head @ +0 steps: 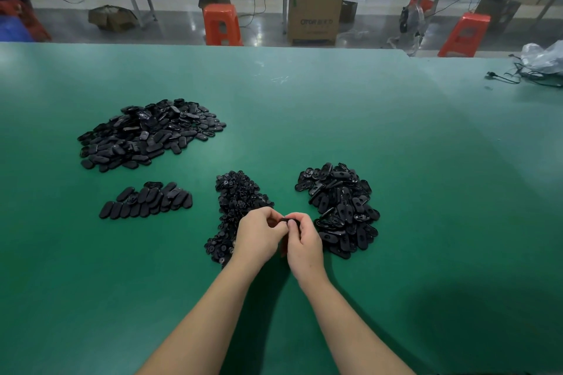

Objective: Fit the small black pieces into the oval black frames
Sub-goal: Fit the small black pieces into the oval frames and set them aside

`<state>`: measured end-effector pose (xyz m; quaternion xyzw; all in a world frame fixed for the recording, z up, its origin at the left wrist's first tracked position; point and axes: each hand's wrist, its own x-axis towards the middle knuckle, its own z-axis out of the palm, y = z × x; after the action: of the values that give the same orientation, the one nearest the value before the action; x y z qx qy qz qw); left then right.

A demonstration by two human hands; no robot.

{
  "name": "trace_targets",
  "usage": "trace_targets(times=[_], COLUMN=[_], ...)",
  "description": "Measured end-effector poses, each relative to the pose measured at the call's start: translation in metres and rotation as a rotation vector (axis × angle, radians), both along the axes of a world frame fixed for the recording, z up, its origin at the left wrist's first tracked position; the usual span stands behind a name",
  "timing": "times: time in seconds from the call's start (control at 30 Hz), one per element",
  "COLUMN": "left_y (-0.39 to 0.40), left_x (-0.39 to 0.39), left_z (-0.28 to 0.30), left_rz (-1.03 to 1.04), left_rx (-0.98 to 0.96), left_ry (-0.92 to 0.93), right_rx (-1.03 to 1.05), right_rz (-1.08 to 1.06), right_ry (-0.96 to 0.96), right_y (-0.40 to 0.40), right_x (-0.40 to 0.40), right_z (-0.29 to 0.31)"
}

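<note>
- Both hands are meeting over the green table (304, 106), just in front of the pile of small black pieces (236, 201).
- Left hand (259, 237) and right hand (304, 242) are both curling their fingers round one black part (286, 220) held between them, fingertips pinching it from either side.
- Only a sliver of that part is showing; I cannot tell whether it is a frame alone, or a frame with a small piece already going in.
- My read: the press-fit step is under way, one piece into one frame.
- Empty oval frames (339, 207), the ones with open slots, are lying in the heap just right of the hands.
- Closed-looking ovals are sitting in a short row (146, 201) to the left and a big pile (149, 134) further back; probably finished units, but I am guessing.
- Doing it well, as I see it: keep the frame steady in one hand, line the piece up square to the slot, and push with the thumb straight down, not at an angle.
- Parts are all black on black, so orientation is easy to get wrong; check by feel that it is seating flush.
- Hold it over the table, not over a pile, so a dropped part is not getting lost among the others.
</note>
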<state>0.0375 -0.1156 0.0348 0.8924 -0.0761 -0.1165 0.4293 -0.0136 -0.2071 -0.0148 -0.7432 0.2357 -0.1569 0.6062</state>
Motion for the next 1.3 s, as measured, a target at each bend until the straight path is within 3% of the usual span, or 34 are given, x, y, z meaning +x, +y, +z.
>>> trace_targets(times=[0.63,0.8,0.9,1.1,1.3], left_y=[0.011,0.025,0.042,0.11,0.158], left_x=[-0.008,-0.002,0.005,0.041,0.067], left_z=[-0.013,-0.012,-0.012,-0.025,-0.039], left_rz=[-0.228,-0.327,-0.166,0.428,0.652], left_rx=[0.187,0.303,0.292,0.214,0.286], left_ry=[-0.41,-0.614,-0.704,-0.405,-0.334], right_rx=[-0.001,0.154,0.233,0.151,0.079], right_rz=[0.03,0.017,0.025,0.087,0.114], right_ry=[-0.007,-0.037,-0.085,-0.033,-0.009], right_y=[-0.004,0.0,0.001,0.002,0.004], right_x=[0.002,0.0,-0.002,-0.005,-0.006], right_z=[0.0,0.006,0.011,0.011,0.01])
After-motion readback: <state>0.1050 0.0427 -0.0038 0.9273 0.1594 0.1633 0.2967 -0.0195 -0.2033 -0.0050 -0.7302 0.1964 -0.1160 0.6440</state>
